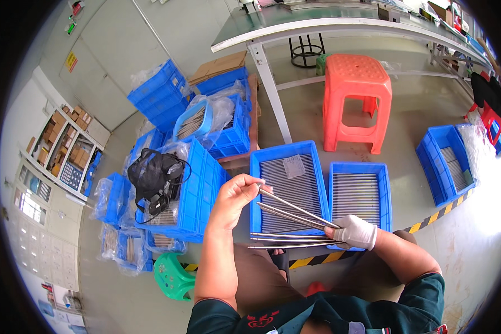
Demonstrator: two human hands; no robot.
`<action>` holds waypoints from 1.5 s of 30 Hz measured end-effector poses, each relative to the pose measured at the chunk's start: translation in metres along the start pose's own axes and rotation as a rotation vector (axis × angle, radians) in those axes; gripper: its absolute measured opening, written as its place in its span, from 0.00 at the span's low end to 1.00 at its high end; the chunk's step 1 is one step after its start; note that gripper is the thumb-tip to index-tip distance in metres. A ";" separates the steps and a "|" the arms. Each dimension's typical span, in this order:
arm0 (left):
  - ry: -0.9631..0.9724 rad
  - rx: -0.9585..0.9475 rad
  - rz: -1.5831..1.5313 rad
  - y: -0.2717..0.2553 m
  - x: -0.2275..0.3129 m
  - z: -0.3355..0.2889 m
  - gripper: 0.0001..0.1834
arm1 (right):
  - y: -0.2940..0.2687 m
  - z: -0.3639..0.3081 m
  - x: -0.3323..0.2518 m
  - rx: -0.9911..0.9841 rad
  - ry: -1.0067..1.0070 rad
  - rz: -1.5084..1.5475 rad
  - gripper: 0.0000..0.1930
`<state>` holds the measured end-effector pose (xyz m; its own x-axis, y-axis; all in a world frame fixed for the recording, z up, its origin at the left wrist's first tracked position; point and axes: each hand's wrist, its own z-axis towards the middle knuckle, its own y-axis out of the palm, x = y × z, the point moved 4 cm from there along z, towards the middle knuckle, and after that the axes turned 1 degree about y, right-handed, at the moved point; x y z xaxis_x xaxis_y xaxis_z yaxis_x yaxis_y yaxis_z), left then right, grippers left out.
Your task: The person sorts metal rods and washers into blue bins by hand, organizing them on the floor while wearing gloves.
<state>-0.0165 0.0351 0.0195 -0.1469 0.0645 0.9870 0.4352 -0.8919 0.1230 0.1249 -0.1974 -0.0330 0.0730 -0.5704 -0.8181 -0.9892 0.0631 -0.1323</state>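
Several thin metal rods (288, 216) fan out to the left from my right hand (355, 232), which wears a white glove with bare fingertips and is closed round their right ends. My bare left hand (237, 199) pinches the far end of the uppermost rod (295, 207), spread apart from the others. Below the rods stands a blue bin (255, 173) filled with rows of similar rods, with a pale paper slip (294, 166) lying on them. Beside it on the right, a second blue bin (388, 192) holds more rods, partly hidden by my right hand.
Stacked blue crates (203, 192) stand to the left, one topped by a black bag (157, 177). A green stool (172, 276) is at lower left, a red stool (357, 75) beyond the bins. A workbench (317, 23) spans the back; another rod bin (431, 167) sits right.
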 end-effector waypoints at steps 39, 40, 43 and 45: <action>-0.212 -0.355 -0.072 0.112 -0.066 0.009 0.27 | 0.021 0.024 -0.006 -0.250 -0.353 0.515 0.14; -0.084 -0.341 0.040 0.120 -0.061 0.011 0.26 | 0.023 0.024 -0.010 -0.235 -0.453 0.297 0.13; 0.186 -0.283 0.234 0.125 -0.049 0.007 0.15 | 0.001 0.026 -0.014 0.256 -0.581 -0.297 0.18; 0.418 -0.198 0.579 0.120 -0.031 0.012 0.14 | -0.018 0.019 -0.018 0.597 -0.434 -0.745 0.29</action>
<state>0.0509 -0.0687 0.0052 -0.2861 -0.5813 0.7617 0.3832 -0.7980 -0.4651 0.1440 -0.1727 -0.0259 0.7940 -0.2954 -0.5313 -0.4605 0.2782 -0.8429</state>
